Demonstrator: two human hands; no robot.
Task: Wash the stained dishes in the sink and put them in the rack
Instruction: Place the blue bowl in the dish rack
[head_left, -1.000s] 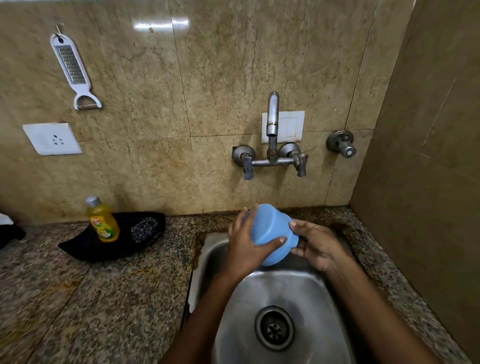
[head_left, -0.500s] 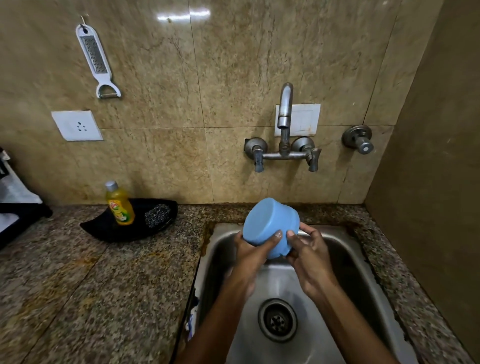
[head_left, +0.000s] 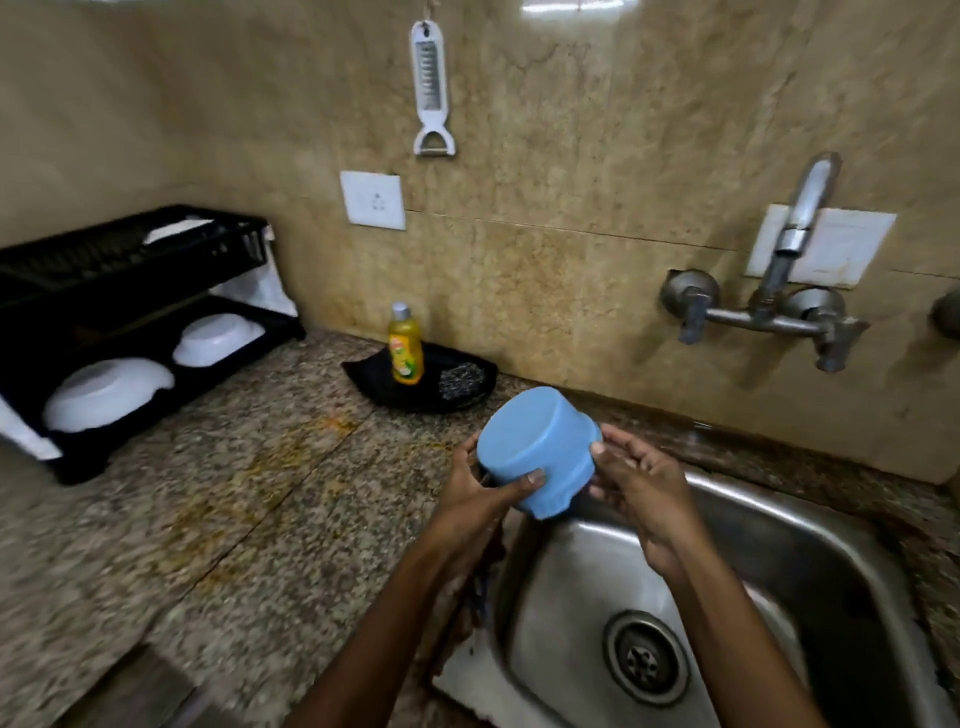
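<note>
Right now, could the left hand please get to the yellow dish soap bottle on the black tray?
Probably not yet: the left hand is wrapped around the upturned blue plastic bowl. The path across the counter to the yellow dish soap bottle looks free once the right hand takes the bowl.

Nothing here is reading clearly. The yellow bottle (head_left: 405, 347), standing just left of centre in the frame, is carrying a label with a small red logo near its top, but the letters are blurring out and I cannot make out any brand. The white socket (head_left: 372, 200) on the wall in the upper middle is showing only holes, with no writing or numbers on it.
</note>
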